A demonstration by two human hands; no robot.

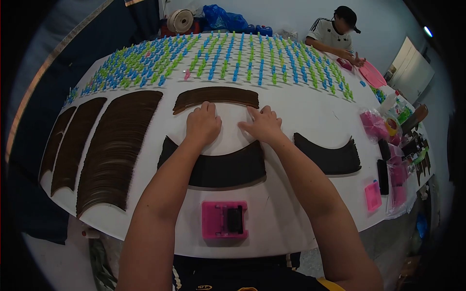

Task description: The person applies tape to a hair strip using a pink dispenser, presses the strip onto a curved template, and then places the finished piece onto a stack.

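Brown curved strip [216,97] mid-table, left hand [203,125] and right hand [262,125] just below it, fingers loosely together, flat on white table [301,111], pinching nothing, pink device [224,220] at near edge.

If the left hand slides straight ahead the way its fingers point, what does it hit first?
Most likely the dark brown curved strip lying just beyond the left hand; its fingertips look at or on the strip's near edge already, though depth is unclear.
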